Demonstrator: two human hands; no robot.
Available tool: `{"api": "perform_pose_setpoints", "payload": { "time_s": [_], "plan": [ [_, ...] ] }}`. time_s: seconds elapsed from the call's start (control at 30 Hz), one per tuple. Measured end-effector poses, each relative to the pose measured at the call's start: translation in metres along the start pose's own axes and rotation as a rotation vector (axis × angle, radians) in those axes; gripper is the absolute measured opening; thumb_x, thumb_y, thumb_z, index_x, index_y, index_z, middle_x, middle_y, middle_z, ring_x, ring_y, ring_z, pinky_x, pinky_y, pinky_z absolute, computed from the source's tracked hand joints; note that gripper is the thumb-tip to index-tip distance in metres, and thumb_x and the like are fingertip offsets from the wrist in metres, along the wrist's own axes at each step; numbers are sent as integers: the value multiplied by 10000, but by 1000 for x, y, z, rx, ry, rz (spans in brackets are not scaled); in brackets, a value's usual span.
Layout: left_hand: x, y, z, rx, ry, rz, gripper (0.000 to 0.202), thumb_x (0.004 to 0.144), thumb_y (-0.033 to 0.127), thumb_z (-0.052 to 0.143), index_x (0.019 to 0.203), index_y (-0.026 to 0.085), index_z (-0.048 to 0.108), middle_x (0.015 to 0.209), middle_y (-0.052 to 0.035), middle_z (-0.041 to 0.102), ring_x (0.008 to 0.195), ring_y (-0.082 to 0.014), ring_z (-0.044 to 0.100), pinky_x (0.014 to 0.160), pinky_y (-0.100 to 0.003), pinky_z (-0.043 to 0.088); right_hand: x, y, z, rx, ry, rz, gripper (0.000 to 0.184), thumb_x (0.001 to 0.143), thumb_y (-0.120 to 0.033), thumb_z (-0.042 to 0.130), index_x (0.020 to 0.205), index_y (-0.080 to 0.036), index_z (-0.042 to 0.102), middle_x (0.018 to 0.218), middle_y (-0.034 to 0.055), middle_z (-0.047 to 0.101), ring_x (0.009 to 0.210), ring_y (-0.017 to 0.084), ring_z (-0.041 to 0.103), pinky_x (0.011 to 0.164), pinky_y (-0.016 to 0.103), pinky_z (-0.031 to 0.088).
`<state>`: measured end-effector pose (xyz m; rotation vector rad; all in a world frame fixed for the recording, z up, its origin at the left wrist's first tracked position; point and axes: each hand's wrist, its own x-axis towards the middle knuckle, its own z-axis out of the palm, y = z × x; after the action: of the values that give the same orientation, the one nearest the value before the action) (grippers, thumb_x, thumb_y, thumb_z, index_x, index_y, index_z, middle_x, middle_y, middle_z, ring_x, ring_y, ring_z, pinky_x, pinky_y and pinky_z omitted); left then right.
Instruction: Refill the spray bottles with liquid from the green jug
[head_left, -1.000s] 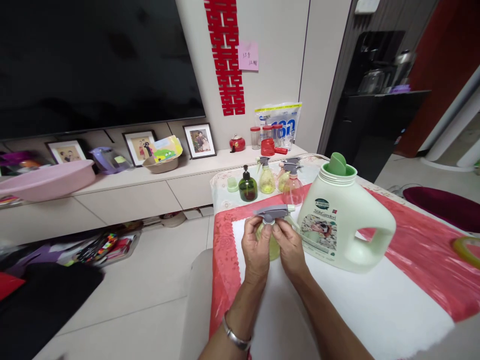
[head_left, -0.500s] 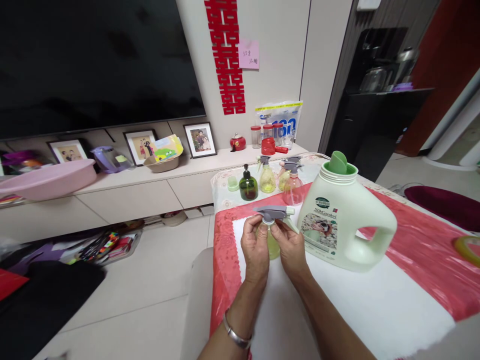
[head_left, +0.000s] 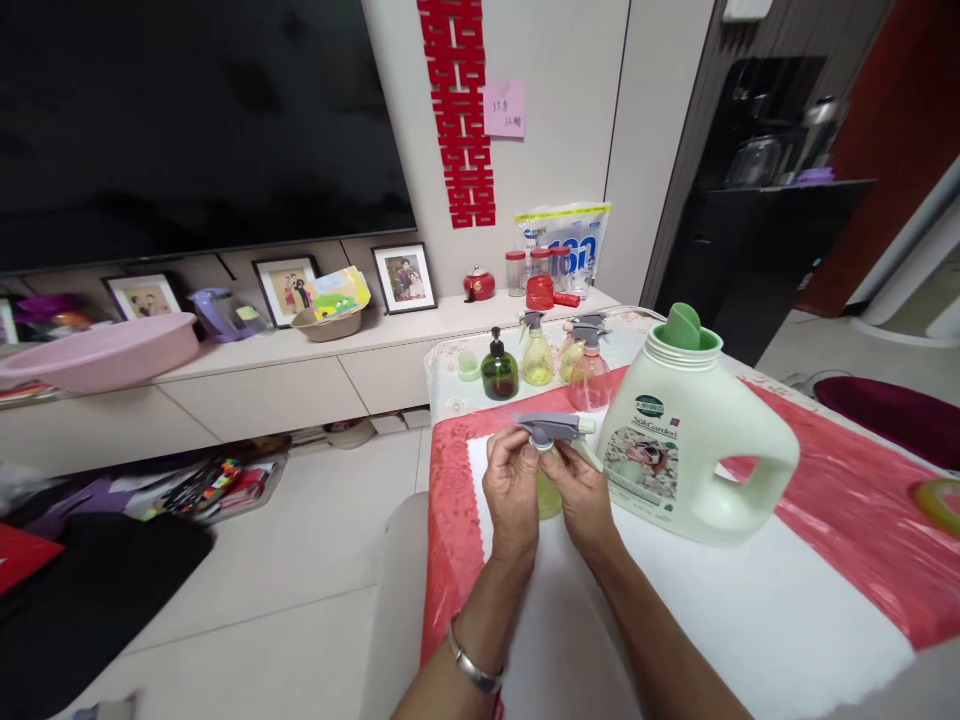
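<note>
Both my hands grip a small yellow-green spray bottle [head_left: 548, 492] standing on the white mat [head_left: 697, 610]. My left hand [head_left: 511, 490] wraps the bottle's left side, fingertips up at the neck. My right hand [head_left: 583, 498] closes on the right side, just under the grey trigger head [head_left: 551, 428]. Most of the bottle's body is hidden by my fingers. A big pale-green detergent jug [head_left: 694, 440] with an open green spout stands directly to the right, close to my right hand.
At the table's far end stand a dark green pump bottle [head_left: 499, 370], a yellow sprayer [head_left: 538, 352] and a pink sprayer [head_left: 589, 370]. A red cloth [head_left: 847, 500] lies under the mat. A TV shelf with photo frames and a pink basin [head_left: 97, 350] runs behind.
My hands and the spray bottle have barely shifted; the fingers have moved slightly around the neck under the trigger head. The camera has drifted a little.
</note>
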<state>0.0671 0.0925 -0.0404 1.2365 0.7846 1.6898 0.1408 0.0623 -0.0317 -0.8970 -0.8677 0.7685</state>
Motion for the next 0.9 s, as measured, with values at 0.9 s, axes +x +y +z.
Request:
{"api": "perform_pose_setpoints", "payload": {
  "time_s": [0.9],
  "plan": [
    [0, -8, -12, -42, -66, -312, 366, 925, 476, 550, 1007, 181, 751, 1010, -87, 766, 959, -237, 692, 903, -369, 529, -2, -5, -7, -384, -121, 34, 530, 718, -379, 779, 1205, -203, 663, 1220, 79, 684, 1133, 266, 645, 1024, 419, 509]
  ]
}}
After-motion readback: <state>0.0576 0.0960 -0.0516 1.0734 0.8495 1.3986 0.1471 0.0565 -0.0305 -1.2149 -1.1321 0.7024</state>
